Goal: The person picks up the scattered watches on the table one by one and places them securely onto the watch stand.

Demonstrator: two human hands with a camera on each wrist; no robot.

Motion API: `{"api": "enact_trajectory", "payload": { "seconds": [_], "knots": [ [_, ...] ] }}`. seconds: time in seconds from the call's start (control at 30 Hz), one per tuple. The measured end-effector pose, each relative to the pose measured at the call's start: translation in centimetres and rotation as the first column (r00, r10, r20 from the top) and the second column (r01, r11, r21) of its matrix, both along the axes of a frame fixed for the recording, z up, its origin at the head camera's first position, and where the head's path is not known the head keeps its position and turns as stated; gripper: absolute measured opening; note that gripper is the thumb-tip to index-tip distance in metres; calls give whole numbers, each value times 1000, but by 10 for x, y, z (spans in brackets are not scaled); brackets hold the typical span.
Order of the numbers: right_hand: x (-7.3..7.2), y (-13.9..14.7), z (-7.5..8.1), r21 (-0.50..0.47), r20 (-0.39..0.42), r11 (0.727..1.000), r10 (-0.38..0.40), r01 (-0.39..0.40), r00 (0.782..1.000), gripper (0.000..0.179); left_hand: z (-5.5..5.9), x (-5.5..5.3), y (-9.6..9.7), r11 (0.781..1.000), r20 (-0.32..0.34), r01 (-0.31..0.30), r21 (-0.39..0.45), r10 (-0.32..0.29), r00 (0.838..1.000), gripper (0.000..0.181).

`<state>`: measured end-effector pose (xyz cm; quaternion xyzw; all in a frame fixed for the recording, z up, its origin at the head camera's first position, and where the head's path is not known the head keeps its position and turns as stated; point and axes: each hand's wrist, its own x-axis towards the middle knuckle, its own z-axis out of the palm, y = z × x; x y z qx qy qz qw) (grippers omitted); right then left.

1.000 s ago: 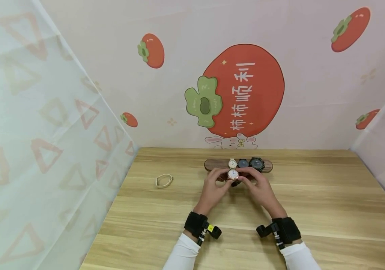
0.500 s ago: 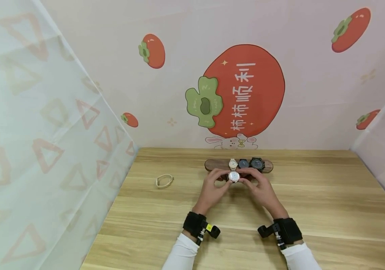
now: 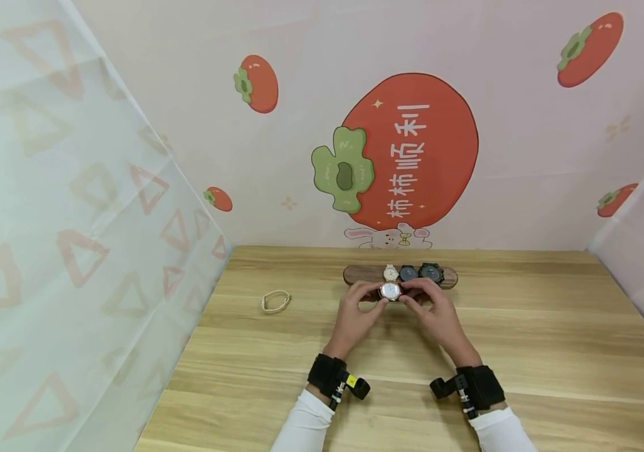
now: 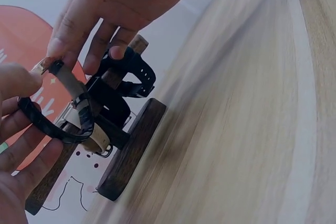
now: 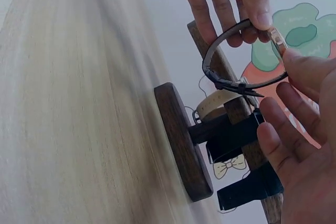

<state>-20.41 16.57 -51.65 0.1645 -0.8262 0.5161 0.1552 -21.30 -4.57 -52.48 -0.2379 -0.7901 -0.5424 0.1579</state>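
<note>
A wristwatch with a pale dial and rose-gold case (image 3: 391, 290) is held up between both hands in front of the watch stand. My left hand (image 3: 356, 317) pinches one side of it, and my right hand (image 3: 434, 317) pinches the other, thumbs at the case. In the right wrist view its dark strap (image 5: 208, 61) is fastened into a loop, close to the wooden bar (image 5: 198, 36). On that bar sit a cream-strapped watch (image 3: 390, 273), a dark watch (image 3: 408, 273) and a chunky black watch (image 3: 431, 272). The stand's base (image 4: 131, 153) rests on the table.
A slim cream watch (image 3: 275, 302) lies on its side on the wood-grain table (image 3: 254, 376), left of the stand. Behind the table rises a wall sheet (image 3: 497, 220) printed with persimmons. Another printed sheet (image 3: 101, 301) runs along the left side.
The held watch tilts so its dial catches the light, then rises slightly toward the stand. Its strap end below the case has gone from view. Both hands keep their grip.
</note>
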Motion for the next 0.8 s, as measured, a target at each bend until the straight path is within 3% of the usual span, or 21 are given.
{"api": "enact_trajectory", "payload": {
  "seconds": [0.2,0.47,0.8],
  "knots": [
    [0,-4,0,24,-8,1000,-17,17,1000,36,0,1,4,999,11,-33,9,32,999,33],
    [0,-2,0,32,-40,999,-30,31,999,38,0,4,6,999,42,21,27,-22,999,32],
    [1,3,1,24,-62,997,69,-67,996,48,1,4,4,1000,31,4,8,-5,1000,29]
  ]
}}
